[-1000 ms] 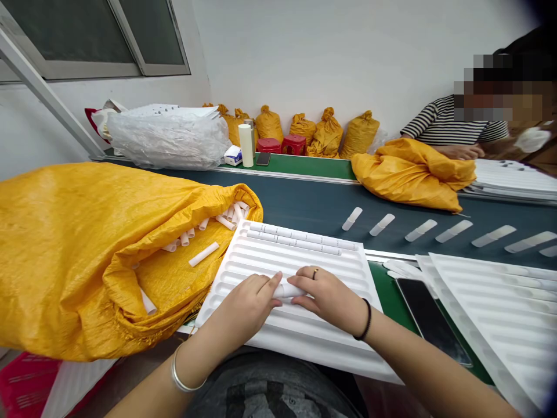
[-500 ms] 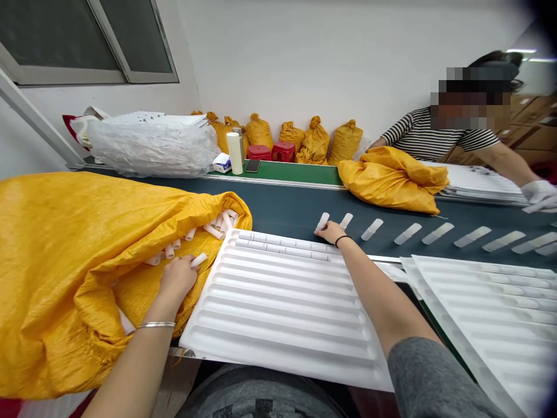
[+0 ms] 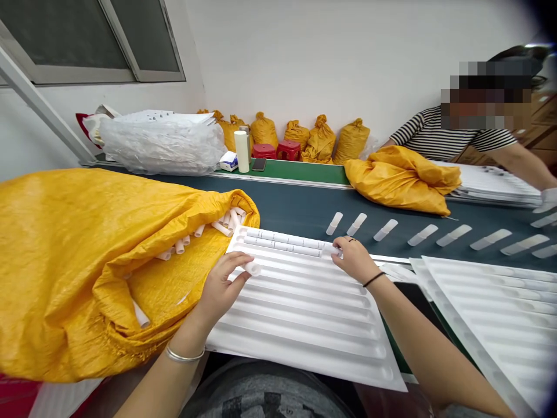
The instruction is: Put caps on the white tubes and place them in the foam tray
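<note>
A white ridged tray (image 3: 296, 313) lies in front of me, with white printed tubes (image 3: 282, 248) in its two far grooves. My left hand (image 3: 224, 284) pinches a short white tube (image 3: 254, 267) over the tray's left part. At the right end of the second groove, the fingers of my right hand (image 3: 354, 260) close on another white tube (image 3: 331, 249), partly hidden by them. To my left a large yellow woven sack (image 3: 108, 232) lies with its mouth open, showing several loose white tubes (image 3: 232, 220) inside.
Several white tubes (image 3: 383, 230) stand in a row on the dark conveyor belt (image 3: 296, 203). More ridged trays (image 3: 461, 313) lie at right. Across the belt are a yellow sack (image 3: 400, 180), a plastic-wrapped stack (image 3: 161, 142) and a person in a striped top (image 3: 435, 133).
My left hand has moved right from the sack to the tray with its tube. My right hand has left a tube on the belt and come back to the tray's second groove.
</note>
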{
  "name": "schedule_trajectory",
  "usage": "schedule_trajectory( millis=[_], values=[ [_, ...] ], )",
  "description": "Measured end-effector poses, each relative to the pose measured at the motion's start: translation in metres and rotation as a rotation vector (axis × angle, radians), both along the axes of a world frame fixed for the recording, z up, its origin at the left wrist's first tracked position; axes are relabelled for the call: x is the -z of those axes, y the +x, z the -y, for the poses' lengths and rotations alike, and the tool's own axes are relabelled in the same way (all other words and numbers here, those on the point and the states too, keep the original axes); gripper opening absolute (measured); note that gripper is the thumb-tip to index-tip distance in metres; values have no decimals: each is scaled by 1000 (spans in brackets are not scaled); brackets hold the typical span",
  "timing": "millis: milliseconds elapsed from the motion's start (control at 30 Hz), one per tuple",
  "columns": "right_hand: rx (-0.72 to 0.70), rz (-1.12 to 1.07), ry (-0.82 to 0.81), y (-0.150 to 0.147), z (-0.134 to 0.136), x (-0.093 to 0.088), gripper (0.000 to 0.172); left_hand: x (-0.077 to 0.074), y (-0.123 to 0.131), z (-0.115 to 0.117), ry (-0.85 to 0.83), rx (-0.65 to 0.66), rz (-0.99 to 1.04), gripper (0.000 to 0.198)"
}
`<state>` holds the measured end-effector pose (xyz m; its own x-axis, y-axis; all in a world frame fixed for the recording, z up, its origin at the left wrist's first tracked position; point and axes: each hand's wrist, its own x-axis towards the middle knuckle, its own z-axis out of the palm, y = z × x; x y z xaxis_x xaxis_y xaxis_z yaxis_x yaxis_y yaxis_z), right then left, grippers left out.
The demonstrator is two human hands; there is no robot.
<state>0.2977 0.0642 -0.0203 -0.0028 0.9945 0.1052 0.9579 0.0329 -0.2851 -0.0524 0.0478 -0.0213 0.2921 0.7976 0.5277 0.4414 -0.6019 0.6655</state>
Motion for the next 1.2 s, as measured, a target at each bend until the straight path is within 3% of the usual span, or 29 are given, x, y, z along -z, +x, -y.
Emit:
schedule_trajectory(
  millis=[67, 233, 300, 400, 533, 667, 733, 833, 933, 1200],
  values=[
    [-52, -104, 36, -19, 14, -15, 25, -6, 1, 7, -9, 20, 1, 22],
    [-393, -918, -145, -79, 58, -35, 30, -23, 11, 23, -83, 138, -175, 31],
    [-425, -1031, -119, -92, 68, -37, 27, -30, 14, 28, -112, 183, -258, 34],
    [-455, -894, 96, -96, 72, -40, 21, -38, 16, 33, -95, 179, -352, 37],
    [-609, -672, 315, -89, 70, -49, 27, -42, 13, 38, -20, 185, -357, 40],
    [-702, -602, 333, -89, 71, -53, 30, -44, 10, 43, 44, 251, -222, 39],
    [-681, -609, 359, -90, 73, -53, 30, -45, 9, 44, 40, 201, -177, 41],
    [-639, -614, 411, -90, 74, -52, 31, -46, 6, 43, -75, 121, -169, 38],
    [-639, -610, 416, -90, 73, -50, 32, -46, 3, 42, -138, 136, -165, 29],
    [-572, -594, 364, -91, 70, -45, 30, -46, 6, 44, 171, 91, -137, 35]
  ],
)
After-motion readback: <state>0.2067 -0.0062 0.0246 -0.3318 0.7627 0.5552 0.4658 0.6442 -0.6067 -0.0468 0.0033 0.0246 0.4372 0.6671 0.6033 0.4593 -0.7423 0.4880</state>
